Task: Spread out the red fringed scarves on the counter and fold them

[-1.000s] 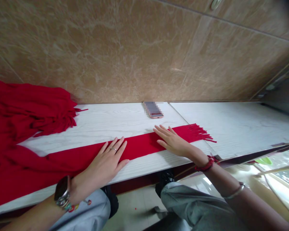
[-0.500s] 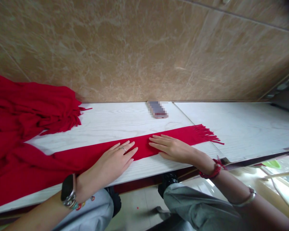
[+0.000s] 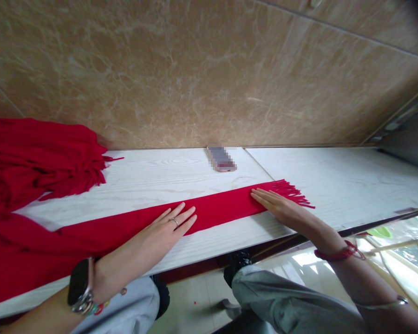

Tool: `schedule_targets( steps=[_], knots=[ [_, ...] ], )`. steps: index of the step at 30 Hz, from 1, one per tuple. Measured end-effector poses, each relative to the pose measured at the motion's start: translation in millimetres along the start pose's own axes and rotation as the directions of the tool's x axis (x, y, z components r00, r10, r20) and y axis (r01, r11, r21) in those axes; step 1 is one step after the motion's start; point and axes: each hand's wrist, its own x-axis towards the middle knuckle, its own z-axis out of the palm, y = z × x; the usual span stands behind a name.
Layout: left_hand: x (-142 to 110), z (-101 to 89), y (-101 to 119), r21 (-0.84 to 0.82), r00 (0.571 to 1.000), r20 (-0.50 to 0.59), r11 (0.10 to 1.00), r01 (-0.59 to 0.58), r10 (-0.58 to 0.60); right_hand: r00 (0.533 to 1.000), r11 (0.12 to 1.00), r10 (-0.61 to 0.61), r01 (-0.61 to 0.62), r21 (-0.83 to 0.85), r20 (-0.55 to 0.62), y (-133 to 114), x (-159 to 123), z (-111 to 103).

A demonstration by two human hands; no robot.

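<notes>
A red scarf (image 3: 223, 208) lies in a long flat strip along the white tabletop, its fringe pointing right. My left hand (image 3: 172, 222) rests on the middle of the strip, palm down with fingers spread. Close to the fringed end, my right hand (image 3: 273, 204) presses flat on the cloth, fingers stretched out and side by side. Neither hand grips anything. Toward the left the strip runs into loose, rumpled red cloth.
A heap of red fringed fabric (image 3: 42, 157) sits at the far left against the brown marbled wall (image 3: 181, 74). A phone (image 3: 222, 159) lies on the white tabletop (image 3: 334, 181) near the wall. Below the front edge are my legs and the tiled floor.
My right hand has slid right along the scarf toward its fringe. My left hand stays in about the same place on the cloth. The view has shifted slightly.
</notes>
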Motion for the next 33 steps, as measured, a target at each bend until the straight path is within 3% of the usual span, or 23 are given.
schedule_targets(
  steps=[5,9,12,20,23,26,30,33],
  knots=[
    [6,-2.2,-5,0.049,1.0,-0.027,0.999,0.004,-0.002,0.998,0.998,0.058,-0.058,-0.003,-0.038,21,-7,0],
    [7,7.0,-3,0.063,0.995,0.095,0.998,0.004,-0.01,0.991,0.99,0.129,-0.128,0.053,-0.014,26,-8,1],
    [9,10.2,-3,0.045,0.991,0.128,0.999,0.017,-0.023,0.981,0.979,0.192,-0.193,0.071,0.022,35,-11,3],
    [8,-10.8,2,-0.052,0.977,0.206,0.997,0.062,-0.05,0.944,0.935,0.331,-0.328,-0.136,-0.004,60,-33,-2],
    [6,-11.5,2,-0.083,0.984,0.179,0.996,0.025,-0.009,0.944,0.927,0.321,-0.329,-0.182,-0.07,41,-20,-16],
    [10,-7.5,3,-0.108,0.995,0.103,0.994,0.015,-0.004,0.976,0.973,0.199,-0.207,-0.097,-0.093,-6,19,-25],
    [17,-0.8,11,-0.088,0.993,0.05,0.99,0.113,-0.109,0.999,0.996,-0.009,0.014,0.091,-0.05,-79,73,-16],
    [18,1.3,17,-0.046,0.989,0.051,0.989,0.141,-0.139,0.996,0.985,-0.086,0.083,0.151,0.007,-102,89,-4]
  ],
)
